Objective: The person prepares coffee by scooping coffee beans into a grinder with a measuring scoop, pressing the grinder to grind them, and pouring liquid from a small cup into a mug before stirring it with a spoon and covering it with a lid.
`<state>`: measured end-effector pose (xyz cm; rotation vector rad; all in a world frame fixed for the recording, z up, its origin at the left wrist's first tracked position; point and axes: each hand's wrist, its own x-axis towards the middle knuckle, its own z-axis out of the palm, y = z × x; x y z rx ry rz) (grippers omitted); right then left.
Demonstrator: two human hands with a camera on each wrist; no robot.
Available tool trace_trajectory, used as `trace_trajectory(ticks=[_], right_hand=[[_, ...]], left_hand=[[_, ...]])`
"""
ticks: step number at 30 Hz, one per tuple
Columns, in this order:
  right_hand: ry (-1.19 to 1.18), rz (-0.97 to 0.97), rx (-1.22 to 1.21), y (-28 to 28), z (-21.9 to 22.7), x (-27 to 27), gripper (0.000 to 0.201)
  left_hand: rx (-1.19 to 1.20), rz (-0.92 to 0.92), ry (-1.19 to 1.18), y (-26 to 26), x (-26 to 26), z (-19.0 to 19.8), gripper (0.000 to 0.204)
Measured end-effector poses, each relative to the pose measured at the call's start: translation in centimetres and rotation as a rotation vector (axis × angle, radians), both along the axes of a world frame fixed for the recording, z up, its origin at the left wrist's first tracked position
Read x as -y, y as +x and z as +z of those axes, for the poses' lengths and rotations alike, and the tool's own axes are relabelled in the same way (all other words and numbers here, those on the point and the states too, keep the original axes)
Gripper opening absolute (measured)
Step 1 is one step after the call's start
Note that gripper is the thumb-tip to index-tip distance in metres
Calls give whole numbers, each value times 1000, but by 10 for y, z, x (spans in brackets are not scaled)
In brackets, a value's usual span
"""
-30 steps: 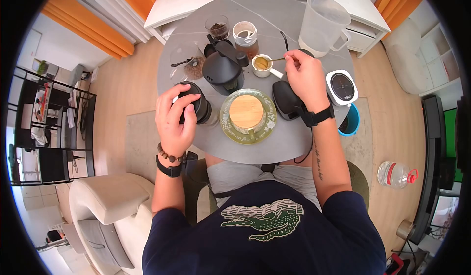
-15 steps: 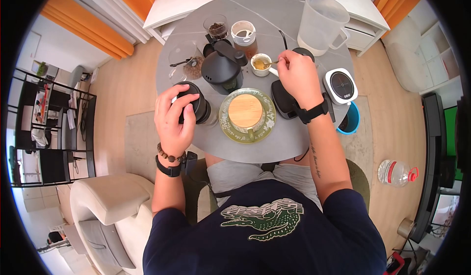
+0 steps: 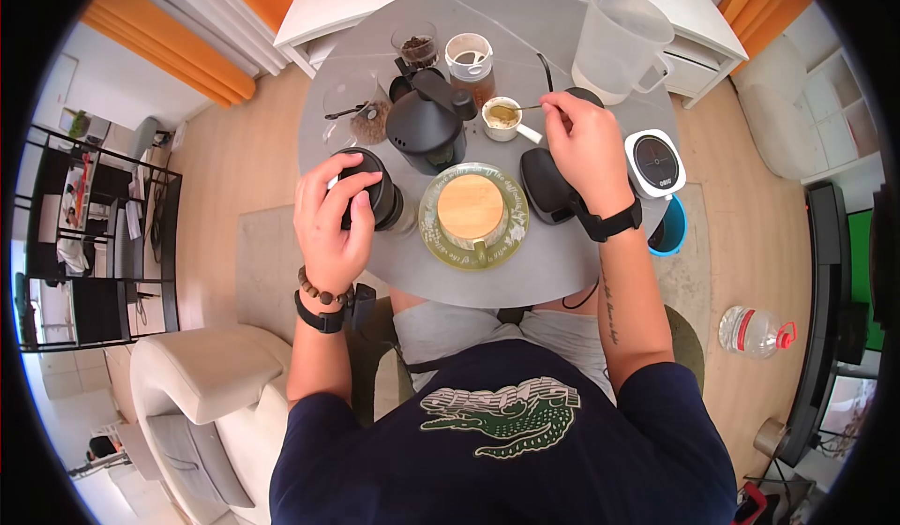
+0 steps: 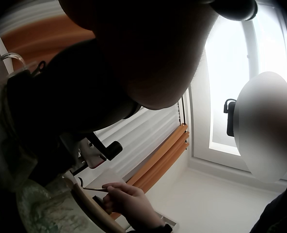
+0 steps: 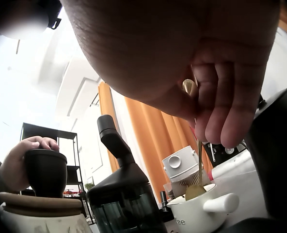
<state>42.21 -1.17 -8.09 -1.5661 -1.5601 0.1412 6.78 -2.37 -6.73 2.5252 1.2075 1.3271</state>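
With thumb and fingers, the right hand point(image 3: 589, 150) pinches the handle of a gold spoon point(image 5: 199, 165), whose bowl is inside a small white cup point(image 5: 201, 208) with a stub handle. The left hand point(image 3: 333, 208) curls its fingers round the top of a black cylindrical container point(image 3: 372, 187) at the table's left. Between the hands a wooden-lidded cup point(image 3: 471, 206) sits on a green patterned plate point(image 3: 433, 244). Behind them stands a black lidded pot point(image 3: 427, 131), left of the white cup. In the left wrist view the left hand is dark and its fingers are unclear.
A clear jug point(image 3: 619, 42) stands at the back right, a white round-dial device point(image 3: 656, 164) at the right edge. Glasses with dark contents point(image 3: 417, 49) and a brown-filled vessel point(image 3: 472, 66) stand at the back. A black object point(image 3: 546, 186) lies under the right forearm.
The right hand with the spoon shifted left and nearer the cup, then back right, the spoon staying at the cup. The left hand has hardly moved.
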Motion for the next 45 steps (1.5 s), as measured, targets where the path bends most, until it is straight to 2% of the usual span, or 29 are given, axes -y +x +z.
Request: trace_trajectory(ticks=[7,9,14,19,22,26,29,31,33,34,39,45], right_hand=[[-128,-54,-8,3,-17,-12,21],[-224,-43,-154,3,-22,-17,24],[-224,-54,-109,0,-21,-12,27],[-306,-56,-7,-1,5,5,30],[-243,-108,70,-1,22,16,32],[-157,-2,66,-11,51,32,31],[-276,187,85,-37,72,49,33],[-276,344,144,-57,69,59,44],[-219,474,333,-72,51,60,57],[-284,490,306,-82,44,61,64],[-261,454,371,-109,3,64,74],[-292,399,321,-112,1,63,77]], left_hand=[[-5,-8,-13,-1,2,1,22],[-12,-6,-3,-2,1,2,22],[-2,-16,3,-2,1,4,21],[-17,-14,-12,-1,3,9,19],[-3,-16,21,-1,1,7,19],[13,-21,34,-4,1,7,20],[25,-8,29,-4,1,6,20],[24,-26,80,-6,-1,4,15],[31,-28,42,-8,0,3,18],[36,-41,52,-9,-1,2,18],[65,-58,65,-10,-2,-1,16],[78,-64,70,-10,-4,-3,16]])
